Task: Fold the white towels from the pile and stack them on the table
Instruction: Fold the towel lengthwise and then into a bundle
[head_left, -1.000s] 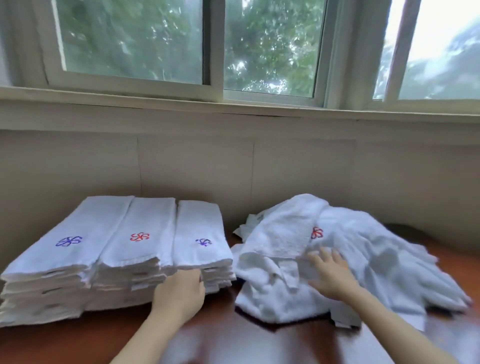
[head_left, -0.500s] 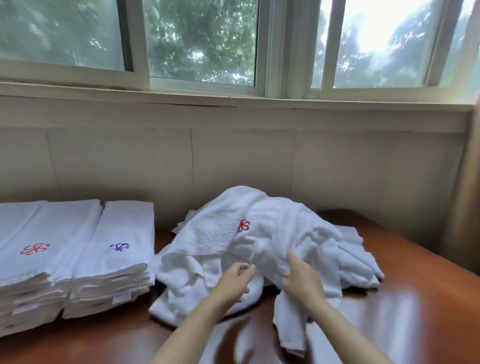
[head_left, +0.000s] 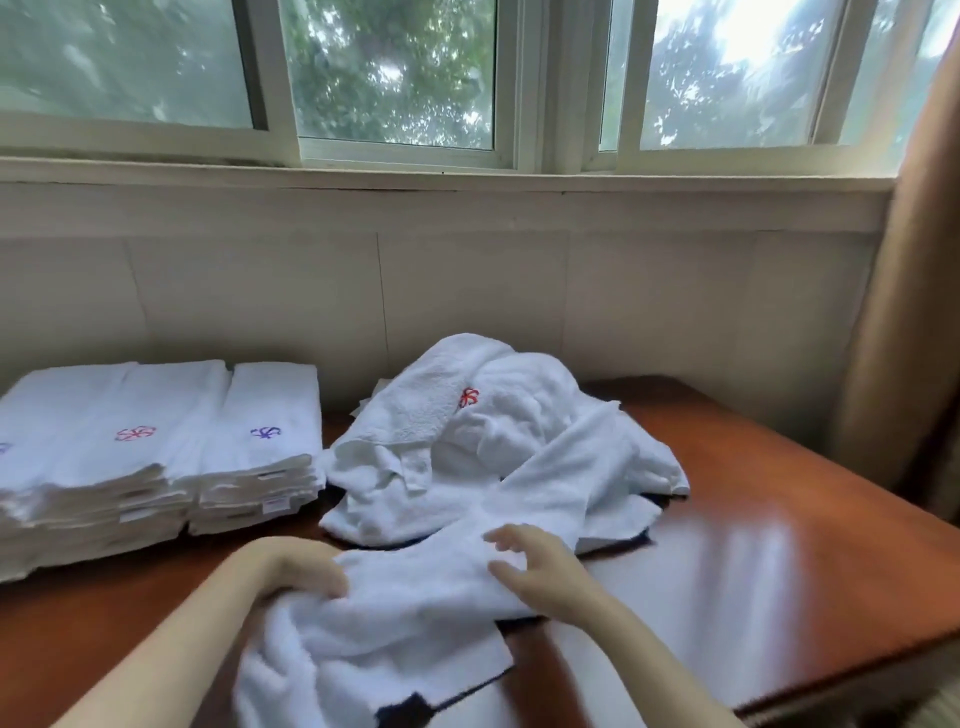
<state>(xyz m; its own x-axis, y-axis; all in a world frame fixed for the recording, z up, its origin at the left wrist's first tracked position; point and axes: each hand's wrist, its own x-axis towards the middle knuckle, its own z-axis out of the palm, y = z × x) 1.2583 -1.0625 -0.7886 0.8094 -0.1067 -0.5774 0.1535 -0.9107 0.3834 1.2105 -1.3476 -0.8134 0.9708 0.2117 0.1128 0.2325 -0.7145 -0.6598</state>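
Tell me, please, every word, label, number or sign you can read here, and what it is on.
No words or numbers can be read.
Sewn tags on the edges of the folded towel stacks: too blurred to read.
Embroidered marks on the stacks and on the unfolded pile: flower-like motifs, not letters.

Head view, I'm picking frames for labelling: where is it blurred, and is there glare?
Head view: motion blur smears the right hand and the loose towel that the left hand grips; pale window glare streaks the table at right; the folded stacks look soft, their embroidery readable.
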